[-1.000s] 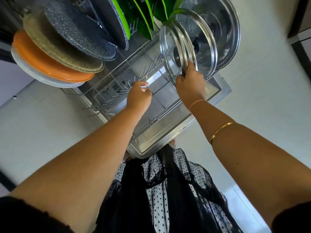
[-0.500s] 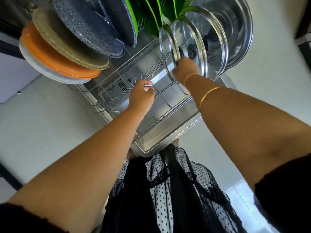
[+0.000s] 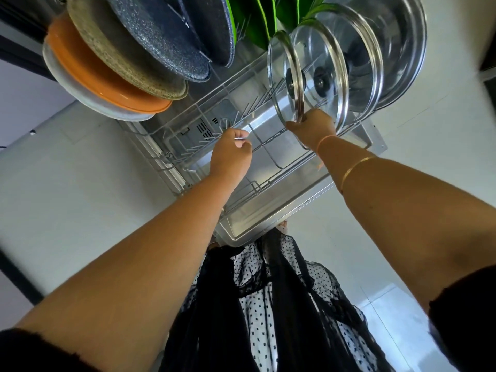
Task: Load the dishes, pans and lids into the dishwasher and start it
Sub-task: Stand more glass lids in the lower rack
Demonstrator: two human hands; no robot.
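Your right hand (image 3: 312,128) grips the bottom rim of the glass lid (image 3: 279,63) standing above its fingers; your left hand (image 3: 230,157) clasps a rack (image 3: 271,181) wire.

A: Count beyond the fingers of the right hand (image 3: 312,128)?
B: Three glass lids (image 3: 280,63), one steel lid (image 3: 405,44).
A: Left of the fingers of the left hand (image 3: 230,157)?
B: Two dark pans (image 3: 158,36), one tan pan (image 3: 115,57), one orange plate (image 3: 102,84), one white plate (image 3: 80,96); one wire rack (image 3: 271,142) under both hands.
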